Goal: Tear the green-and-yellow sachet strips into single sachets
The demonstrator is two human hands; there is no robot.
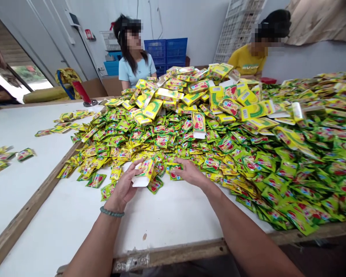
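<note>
My left hand holds a small yellow-and-white carton upright, with its white flap hanging open at the bottom. A beaded green bracelet circles that wrist. My right hand lies palm down at the front of the pile, its fingers resting on a foil sachet. A huge heap of green-and-yellow sachets spreads across the white table. Flat yellow cartons are piled towards the back of the heap.
Two co-workers sit beyond the heap, one in a pale blue top and one in a yellow top. Blue plastic crates stand behind them. A wooden strip divides my table from another with scattered sachets.
</note>
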